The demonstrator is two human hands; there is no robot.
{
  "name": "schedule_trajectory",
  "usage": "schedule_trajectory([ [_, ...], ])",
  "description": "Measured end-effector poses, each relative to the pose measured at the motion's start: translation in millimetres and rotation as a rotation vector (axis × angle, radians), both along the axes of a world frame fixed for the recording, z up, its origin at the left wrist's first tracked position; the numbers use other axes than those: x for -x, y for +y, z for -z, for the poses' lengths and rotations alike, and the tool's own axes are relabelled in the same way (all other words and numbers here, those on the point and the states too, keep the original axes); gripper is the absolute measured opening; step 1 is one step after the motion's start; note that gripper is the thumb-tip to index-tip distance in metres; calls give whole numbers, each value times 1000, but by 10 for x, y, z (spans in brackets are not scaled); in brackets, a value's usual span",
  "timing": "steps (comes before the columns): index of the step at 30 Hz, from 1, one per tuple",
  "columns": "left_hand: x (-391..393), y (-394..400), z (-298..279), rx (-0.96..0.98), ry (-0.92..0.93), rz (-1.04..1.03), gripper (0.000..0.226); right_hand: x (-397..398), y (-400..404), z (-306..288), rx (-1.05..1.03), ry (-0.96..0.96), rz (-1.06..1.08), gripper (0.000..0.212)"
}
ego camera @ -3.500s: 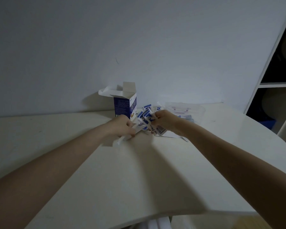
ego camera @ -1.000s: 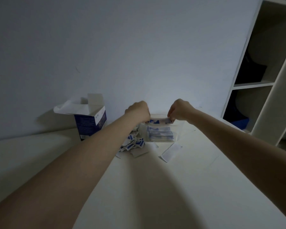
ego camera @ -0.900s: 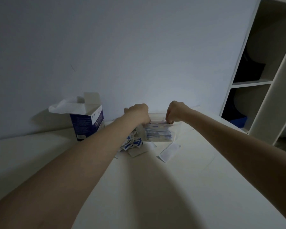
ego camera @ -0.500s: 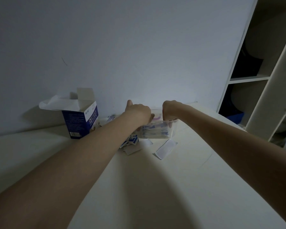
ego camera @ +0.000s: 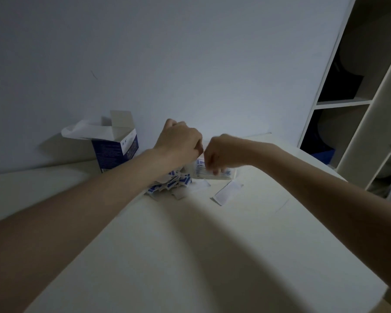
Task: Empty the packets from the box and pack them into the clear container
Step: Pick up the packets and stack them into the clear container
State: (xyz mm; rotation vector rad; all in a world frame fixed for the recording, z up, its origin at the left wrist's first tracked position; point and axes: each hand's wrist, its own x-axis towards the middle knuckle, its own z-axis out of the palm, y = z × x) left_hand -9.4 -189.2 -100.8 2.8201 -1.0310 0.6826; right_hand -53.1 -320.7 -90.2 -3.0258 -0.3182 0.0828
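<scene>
The clear container point(ego camera: 231, 175) sits on the white table near the wall, with blue-and-white packets point(ego camera: 200, 169) stacked inside it. My right hand point(ego camera: 221, 152) is curled over the container, fingertips down on those packets. Close beside it on the left, almost touching, my left hand point(ego camera: 178, 141) is closed in a fist above the container's left end; its fingertips are hidden. A loose pile of packets point(ego camera: 169, 184) lies on the table under my left wrist. Further left, by the wall, the dark blue box point(ego camera: 115, 150) stands with its flaps open.
A white paper strip point(ego camera: 227, 192) lies flat just in front of the container. The table point(ego camera: 190, 245) ends in a curved edge at the right. White shelving point(ego camera: 370, 123) with dark items stands at the far right. The wall is right behind the box.
Both hands carried packets from the pile to the container. Since half a second ago they have come together from its two ends to its middle.
</scene>
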Motion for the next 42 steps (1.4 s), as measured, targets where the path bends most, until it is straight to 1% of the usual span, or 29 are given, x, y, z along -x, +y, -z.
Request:
schedule_trajectory([
  [1,26,83,42,21,-25,12,26,50,19,61,40,84,-43,14],
  [3,55,237,100,94,-83,2,25,96,15,192,163,134,-76,23],
  [5,69,350,158,142,-25,-10,22,102,1,315,306,150,-87,38],
  [6,81,395,215,138,61,2,21,106,-1,364,331,164,-86,41],
  [8,128,436,374,54,263,73,20,120,9,391,283,210,-61,39],
  [9,159,439,451,-5,329,108,21,123,20,391,253,242,-41,37],
  [10,186,430,510,-60,369,125,22,130,33,384,233,271,-26,35],
  [12,224,402,577,-109,433,89,28,137,45,376,206,294,-9,34],
  [15,227,376,601,-106,445,50,35,153,32,407,165,230,-11,34],
  [18,231,393,571,-87,469,70,49,179,52,482,108,138,-13,37],
  [20,229,425,536,-75,474,75,47,205,55,485,66,110,-10,41],
  [22,209,466,520,-91,455,75,41,239,56,441,46,135,-8,39],
  [25,186,483,513,-135,451,45,38,243,64,387,115,190,-17,37],
  [27,190,460,489,-155,503,26,36,214,93,398,144,217,-9,34],
  [29,199,429,470,-151,571,9,37,202,115,411,142,223,-7,25],
  [31,216,418,458,-127,601,0,37,207,113,404,32,138,-13,14],
  [32,216,414,459,-119,599,0,37,211,108,389,-82,45,-8,13],
  [33,208,410,463,-113,591,5,38,213,107,362,-242,-48,13,12],
  [34,209,412,469,-106,594,6,38,228,111,322,-431,-100,45,9],
  [35,214,413,474,-99,604,5,37,248,99,282,-617,-95,74,5],
  [36,221,412,472,-89,611,9,35,280,87,241,-755,-51,88,4],
  [38,217,408,471,-49,603,25,30,349,63,190,-900,84,80,14],
  [40,222,434,439,33,582,22,27,396,33,177,-1040,192,87,27],
  [41,221,453,413,98,577,18,26,399,15,177,-1112,207,100,31],
  [42,210,478,391,175,584,13,25,402,3,182,-1161,198,102,29],
])
